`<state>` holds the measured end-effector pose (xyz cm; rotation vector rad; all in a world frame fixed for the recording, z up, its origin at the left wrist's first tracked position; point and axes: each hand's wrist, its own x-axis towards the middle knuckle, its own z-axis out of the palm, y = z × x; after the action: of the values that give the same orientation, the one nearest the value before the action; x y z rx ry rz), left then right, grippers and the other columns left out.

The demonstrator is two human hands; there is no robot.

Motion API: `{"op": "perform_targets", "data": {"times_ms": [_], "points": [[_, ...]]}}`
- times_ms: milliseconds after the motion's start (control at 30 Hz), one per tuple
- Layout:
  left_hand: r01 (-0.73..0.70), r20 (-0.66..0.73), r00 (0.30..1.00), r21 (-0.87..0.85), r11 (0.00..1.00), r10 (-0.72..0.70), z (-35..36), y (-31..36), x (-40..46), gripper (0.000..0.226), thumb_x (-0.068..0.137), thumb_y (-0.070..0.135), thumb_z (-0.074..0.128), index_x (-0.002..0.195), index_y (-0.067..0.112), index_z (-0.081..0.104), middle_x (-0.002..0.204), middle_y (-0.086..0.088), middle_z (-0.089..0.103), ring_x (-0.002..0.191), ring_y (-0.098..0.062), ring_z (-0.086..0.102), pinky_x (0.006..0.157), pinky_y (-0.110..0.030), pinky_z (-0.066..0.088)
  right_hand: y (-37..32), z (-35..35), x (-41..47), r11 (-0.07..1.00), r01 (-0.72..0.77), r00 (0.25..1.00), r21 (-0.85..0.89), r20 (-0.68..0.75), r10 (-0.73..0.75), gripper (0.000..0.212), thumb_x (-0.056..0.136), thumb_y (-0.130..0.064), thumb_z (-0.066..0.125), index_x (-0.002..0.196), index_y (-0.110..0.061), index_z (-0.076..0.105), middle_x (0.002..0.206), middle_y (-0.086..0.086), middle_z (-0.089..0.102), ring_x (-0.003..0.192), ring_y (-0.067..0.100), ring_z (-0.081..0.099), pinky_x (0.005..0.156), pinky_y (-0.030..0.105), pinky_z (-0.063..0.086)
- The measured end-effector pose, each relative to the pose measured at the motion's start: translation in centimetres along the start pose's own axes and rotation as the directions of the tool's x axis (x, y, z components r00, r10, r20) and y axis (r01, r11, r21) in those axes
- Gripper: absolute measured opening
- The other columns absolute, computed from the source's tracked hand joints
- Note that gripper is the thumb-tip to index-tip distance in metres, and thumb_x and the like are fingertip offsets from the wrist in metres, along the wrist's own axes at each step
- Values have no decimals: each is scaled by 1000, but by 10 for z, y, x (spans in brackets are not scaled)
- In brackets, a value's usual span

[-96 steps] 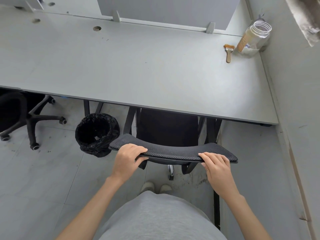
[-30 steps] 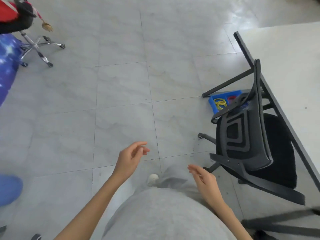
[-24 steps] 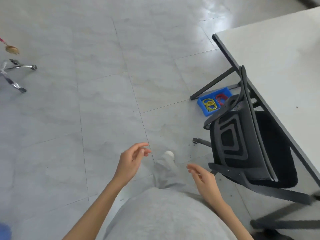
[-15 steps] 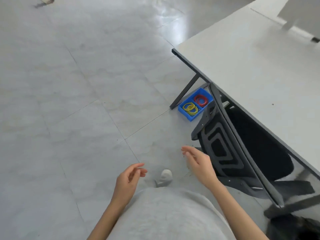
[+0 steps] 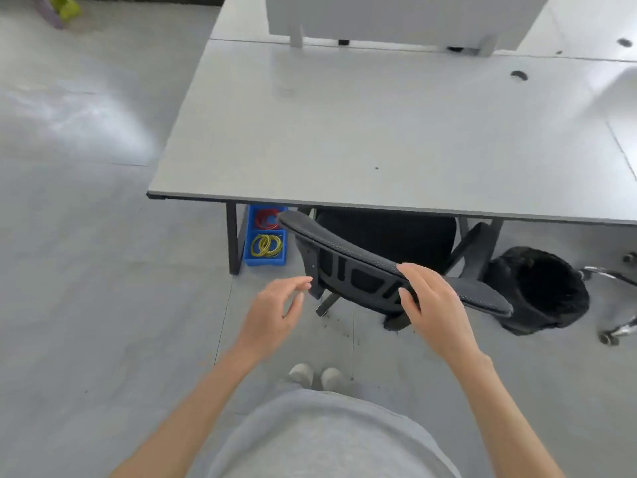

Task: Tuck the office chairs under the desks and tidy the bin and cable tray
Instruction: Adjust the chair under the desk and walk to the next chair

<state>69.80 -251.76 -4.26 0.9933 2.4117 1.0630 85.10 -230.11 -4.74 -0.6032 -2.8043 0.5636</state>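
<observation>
Blue tray [image 5: 264, 258]: on the floor under the near-left corner of the tabletop [image 5: 379, 132], just right of the black desk leg [image 5: 233, 243]; two compartments.
Tray contents: red loops [image 5: 265, 219] in the far compartment, partly hidden by the tabletop edge and the chair back; yellow loops [image 5: 266, 244] in the near compartment.
Bin [image 5: 541, 294]: round, lined with a black bag, on the floor at the right, just beside the chair's right end; contents cannot be told, the inside reads dark.
Office chair [image 5: 379, 270]: black, seat under the tabletop, backrest top angled, its left end at the desk edge, its right end nearer the person.
Right hand [image 5: 434, 305]: on the backrest top, fingers curled over the rim, thumb on the near face; grip clamped on the chair.
Left hand [image 5: 275, 312]: in the air just left of the backrest frame, fingers loosely bent and apart, holding nothing; whether a fingertip touches the frame cannot be told.
Tabletop: grey, a cable hole [image 5: 518, 75] at far right, a divider panel [image 5: 396, 15] along the far edge.
Surroundings: castors of a second chair [image 5: 617, 331] at the right edge; the person's pale shoes [image 5: 315, 376] on the tiled floor [image 5: 103, 270] near the chair base.
Obstruction: the bin stands close against the backrest's right end.
</observation>
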Motion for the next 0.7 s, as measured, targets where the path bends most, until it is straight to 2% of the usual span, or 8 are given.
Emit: {"op": "perform_targets", "data": {"times_ms": [100, 167, 233, 300, 400, 500, 567, 700], "points": [[-310, 97, 950, 185, 932, 297, 2, 0, 47, 34, 85, 8, 56, 119, 8, 58, 112, -7, 65, 107, -18, 58, 93, -27, 45, 19, 11, -7, 984, -141, 988, -111, 39, 146, 36, 84, -13, 64, 119, -5, 58, 117, 10, 64, 109, 28, 59, 94, 38, 45], [-418, 195, 906, 294, 860, 374, 8, -1, 73, 40, 85, 12, 59, 124, 6, 54, 119, -11, 62, 114, -25, 55, 100, -38, 44, 20, 17, -10, 973, -199, 980, -117, -19, 198, 33, 86, -15, 60, 118, -6, 59, 116, 8, 65, 108, 27, 60, 95, 37, 42], [-436, 305, 892, 394, 809, 333, 16, -1, 91, 47, 88, 19, 56, 132, 6, 45, 132, -11, 53, 125, -25, 46, 109, -40, 29, 15, 24, -13, 967, -218, 974, -130, -89, 207, 34, 85, -16, 54, 116, -7, 60, 114, 7, 66, 105, 25, 61, 96, 34, 39], [-439, 327, 892, 457, 773, 313, 25, -4, 99, 45, 90, 20, 52, 133, 7, 45, 133, -10, 53, 126, -24, 45, 112, -41, 22, 11, 27, -15, 965, -225, 970, -132, -124, 209, 34, 85, -16, 51, 117, -8, 59, 114, 6, 65, 106, 23, 60, 98, 32, 36], [-409, 263, 911, 469, 782, 319, 32, -2, 98, 34, 86, 15, 61, 118, 3, 59, 113, -14, 65, 108, -30, 58, 104, -45, 35, 15, 29, -20, 968, -218, 969, -124, -149, 199, 34, 89, -20, 44, 117, -9, 59, 113, 4, 65, 105, 21, 59, 100, 28, 33], [-416, 223, 909, 456, 787, 352, 34, 1, 96, 29, 75, 11, 73, 101, -1, 68, 93, -17, 72, 87, -33, 67, 83, -42, 52, 25, 28, -23, 973, -192, 970, -126, -176, 169, 34, 91, -25, 43, 114, -9, 61, 110, 3, 67, 102, 20, 60, 97, 25, 32], [-415, 216, 910, 443, 795, 355, 37, 6, 96, 29, 70, 11, 77, 96, 0, 70, 87, -15, 73, 80, -32, 69, 73, -39, 56, 33, 27, -24, 978, -183, 967, -102, -198, 161, 32, 91, -26, 45, 112, -10, 63, 108, 2, 68, 101, 18, 60, 95, 24, 34], [-384, 185, 923, 451, 806, 337, 54, 18, 86, 31, 64, 14, 81, 91, 2, 72, 82, -12, 74, 74, -27, 70, 65, -34, 57, 56, 20, -27, 985, -154, 967, -74, -219, 134, 28, 92, -24, 47, 110, -12, 64, 106, 0, 68, 100, 16, 59, 94, 25, 37]]}}
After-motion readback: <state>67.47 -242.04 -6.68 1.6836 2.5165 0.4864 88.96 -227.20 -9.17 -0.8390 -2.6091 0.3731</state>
